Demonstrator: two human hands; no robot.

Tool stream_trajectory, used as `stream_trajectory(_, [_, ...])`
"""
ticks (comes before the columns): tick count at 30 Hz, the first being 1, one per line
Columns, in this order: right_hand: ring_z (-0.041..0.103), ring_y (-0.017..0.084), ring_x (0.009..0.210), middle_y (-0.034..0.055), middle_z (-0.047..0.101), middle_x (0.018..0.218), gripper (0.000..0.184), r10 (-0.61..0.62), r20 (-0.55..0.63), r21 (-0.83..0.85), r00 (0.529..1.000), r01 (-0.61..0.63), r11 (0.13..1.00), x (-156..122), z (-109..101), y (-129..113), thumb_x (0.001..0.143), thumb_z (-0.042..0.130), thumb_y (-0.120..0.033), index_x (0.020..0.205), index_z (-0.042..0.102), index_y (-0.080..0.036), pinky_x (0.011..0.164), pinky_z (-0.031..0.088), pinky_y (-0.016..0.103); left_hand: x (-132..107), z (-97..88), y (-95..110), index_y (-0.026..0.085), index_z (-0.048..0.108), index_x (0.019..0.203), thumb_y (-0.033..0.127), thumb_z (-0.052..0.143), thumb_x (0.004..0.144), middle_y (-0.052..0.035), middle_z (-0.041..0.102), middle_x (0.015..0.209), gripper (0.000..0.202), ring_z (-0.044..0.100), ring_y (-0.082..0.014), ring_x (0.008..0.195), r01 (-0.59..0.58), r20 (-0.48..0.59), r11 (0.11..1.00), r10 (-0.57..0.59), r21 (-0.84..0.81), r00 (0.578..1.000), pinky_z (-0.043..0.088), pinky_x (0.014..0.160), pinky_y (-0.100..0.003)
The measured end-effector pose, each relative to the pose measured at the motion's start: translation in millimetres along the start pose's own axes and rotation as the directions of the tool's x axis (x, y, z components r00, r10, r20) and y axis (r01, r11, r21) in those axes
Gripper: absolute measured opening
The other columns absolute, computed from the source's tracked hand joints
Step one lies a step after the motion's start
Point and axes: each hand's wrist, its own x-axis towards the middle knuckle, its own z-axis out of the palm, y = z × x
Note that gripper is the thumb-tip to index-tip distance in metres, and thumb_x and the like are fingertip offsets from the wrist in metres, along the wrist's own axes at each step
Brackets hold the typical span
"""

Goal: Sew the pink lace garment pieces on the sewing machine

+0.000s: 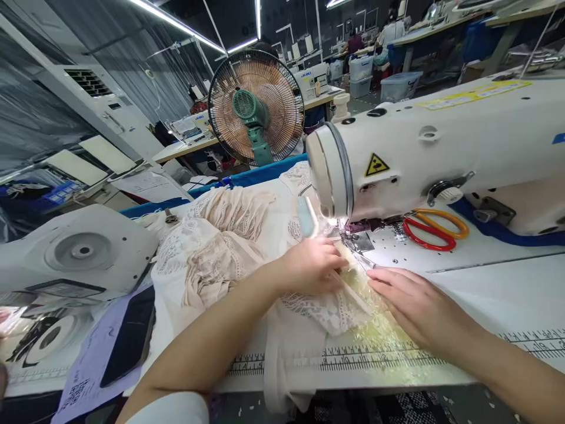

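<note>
My left hand [315, 266] lies on pale lace fabric [329, 309] just in front of the sewing machine's needle area, its fingers curled down and slightly blurred. A narrow strip of the fabric slants out from under those fingers. To the right, my right hand [417, 303] has its thumb and fingers pinched together by a thin metal piece [364, 259] that runs toward the presser foot [346, 235]. What is between those fingertips, I cannot make out. The white sewing machine [410, 141] stands over the work with its lamp lit.
Scissors [430, 235] with red and orange handles lie under the machine arm. Gathered lace pieces [220, 247] are heaped left of my left arm. A dark phone [130, 335] rests on purple paper [86, 365]. A ruler strip [344, 359] runs along the table's front. Behind stands a fan [256, 106].
</note>
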Motion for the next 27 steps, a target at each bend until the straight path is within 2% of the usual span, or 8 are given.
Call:
stream_trajectory(4, [0.06, 0.022, 0.096, 0.0088, 0.064, 0.104, 0.026, 0.214, -0.065, 0.101, 0.975, -0.207, 0.973, -5, -13, -8, 0.093, 0.034, -0.022, 0.108, 0.055, -0.019, 0.078, 0.054, 0.036, 2, -0.6, 7, 0.012, 0.061, 0.076, 0.015, 0.059, 0.075, -0.0037, 0.06, 0.073, 0.003, 0.054, -0.0146, 0.071, 0.123, 0.094, 0.955, -0.1, -0.271, 0.99, 0.044, 0.066, -0.027])
stream_trajectory(7, [0.064, 0.019, 0.086, 0.0072, 0.064, 0.103, 0.043, 0.444, -0.034, 0.263, 0.896, -0.42, 0.869, -9, -18, -31, 0.096, 0.034, -0.032, 0.138, 0.029, -0.024, 0.064, 0.057, 0.028, 2, -0.9, 1, 0.014, 0.054, 0.071, 0.024, 0.054, 0.081, 0.0002, 0.054, 0.068, 0.014, 0.049, -0.009, 0.06, 0.24, 0.051, 0.702, -0.279, -0.671, 0.959, 0.039, 0.056, -0.021])
stream_trajectory(9, [0.064, 0.018, 0.089, 0.0081, 0.062, 0.11, 0.054, 0.386, 0.067, 0.371, 0.92, -0.382, 0.846, -8, -16, -51, 0.096, 0.034, -0.033, 0.145, 0.012, -0.027, 0.067, 0.057, 0.027, 1, -1.1, -1, 0.014, 0.05, 0.068, 0.03, 0.053, 0.08, 0.0027, 0.049, 0.062, 0.02, 0.045, -0.0073, 0.055, 0.244, 0.034, 0.523, -0.379, -0.817, 0.925, 0.036, 0.053, -0.021])
stream_trajectory(11, [0.06, 0.019, 0.1, 0.0099, 0.058, 0.118, 0.048, 0.213, 0.143, 0.417, 0.967, -0.254, 0.873, -2, -11, -68, 0.094, 0.039, -0.032, 0.14, 0.028, -0.026, 0.077, 0.055, 0.03, 0, 0.4, 2, 0.014, 0.048, 0.066, 0.032, 0.052, 0.079, 0.0029, 0.047, 0.061, 0.022, 0.043, -0.0072, 0.055, 0.233, 0.003, 0.443, -0.461, -0.866, 0.887, 0.034, 0.053, -0.021])
stream_trajectory(15, [0.061, 0.022, 0.088, 0.0117, 0.062, 0.098, 0.027, 0.224, 0.166, 0.439, 0.96, -0.275, 0.855, 14, -3, -76, 0.091, 0.04, -0.031, 0.102, 0.06, -0.016, 0.07, 0.055, 0.033, -1, 9.0, 11, 0.015, 0.042, 0.06, 0.029, 0.049, 0.077, 0.0044, 0.039, 0.056, 0.024, 0.035, -0.0071, 0.052, 0.342, -0.115, 0.552, -0.633, -0.761, 0.766, 0.029, 0.051, -0.022])
stream_trajectory(19, [0.06, 0.02, 0.078, 0.0087, 0.06, 0.093, 0.041, 0.259, 0.233, 0.427, 0.937, -0.338, 0.838, 21, -2, -75, 0.091, 0.038, -0.033, 0.127, 0.047, -0.017, 0.062, 0.054, 0.033, -2, 15.0, 14, 0.017, 0.032, 0.057, 0.025, 0.045, 0.081, 0.0055, 0.03, 0.049, 0.028, 0.031, -0.0081, 0.049, 0.454, -0.22, 0.622, -0.713, -0.639, 0.666, 0.026, 0.05, -0.023])
stream_trajectory(22, [0.059, 0.018, 0.072, 0.0054, 0.06, 0.081, 0.033, 0.237, 0.277, 0.434, 0.931, -0.342, 0.833, 24, -3, -75, 0.092, 0.036, -0.031, 0.114, 0.057, -0.017, 0.062, 0.052, 0.031, 0, 13.8, 14, 0.017, 0.035, 0.059, 0.025, 0.041, 0.085, 0.0042, 0.034, 0.051, 0.027, 0.036, -0.0096, 0.05, 0.525, -0.209, 0.671, -0.699, -0.524, 0.684, 0.029, 0.051, -0.023])
stream_trajectory(27, [0.058, 0.019, 0.061, 0.0015, 0.061, 0.065, 0.033, 0.428, 0.205, 0.319, 0.88, -0.474, 0.821, 25, -9, -59, 0.088, 0.04, -0.038, 0.067, 0.06, -0.022, 0.052, 0.045, 0.031, -1, 11.9, 18, 0.017, 0.051, 0.089, 0.021, 0.04, 0.085, -0.0009, 0.051, 0.065, 0.012, 0.048, -0.0158, 0.057, 0.679, -0.01, 0.728, -0.683, -0.1, 0.731, 0.031, 0.049, -0.025])
